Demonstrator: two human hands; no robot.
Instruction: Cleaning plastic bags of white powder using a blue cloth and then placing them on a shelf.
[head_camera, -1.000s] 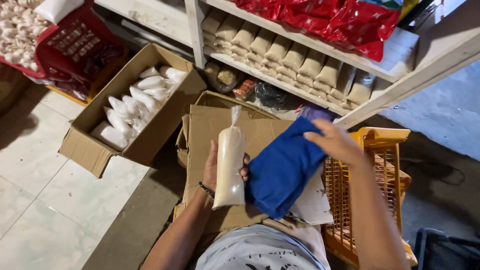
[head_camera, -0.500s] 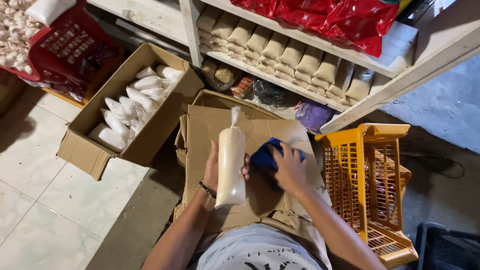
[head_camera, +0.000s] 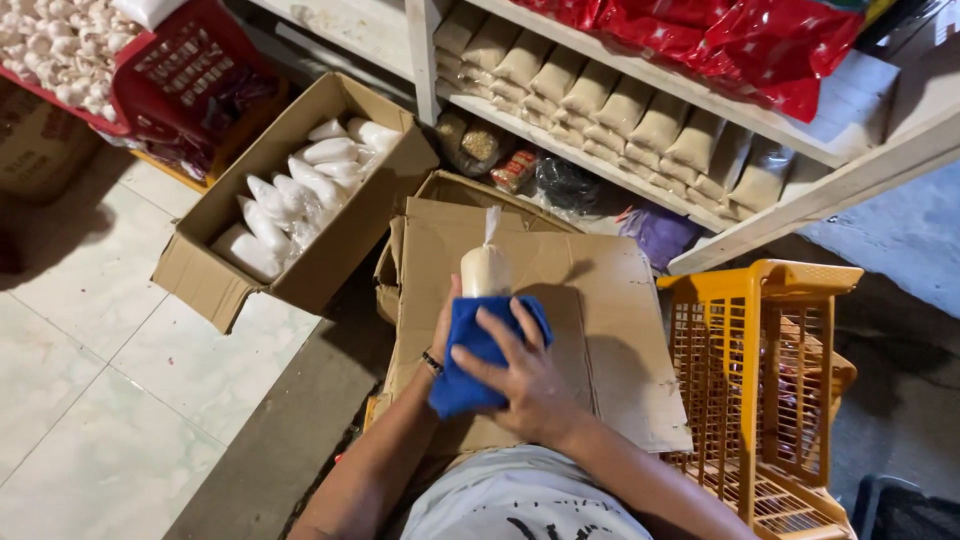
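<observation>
Over the flattened cardboard sheet (head_camera: 560, 330) at the centre of the head view, the person's left hand (head_camera: 445, 335) holds an upright clear bag of pale powder (head_camera: 486, 268), its grip closed around the lower part, mostly hidden. The right hand (head_camera: 525, 385), which a second ago held the blue cloth (head_camera: 475, 365) away at 3 o'clock, now presses it flat against the bag with fingers spread, so the cloth wraps the lower body. Wiping has moved from approach to contact. At 10 o'clock an open carton (head_camera: 300, 190) holds similar white bags; at 4 o'clock stands an orange crate (head_camera: 770, 380).
</observation>
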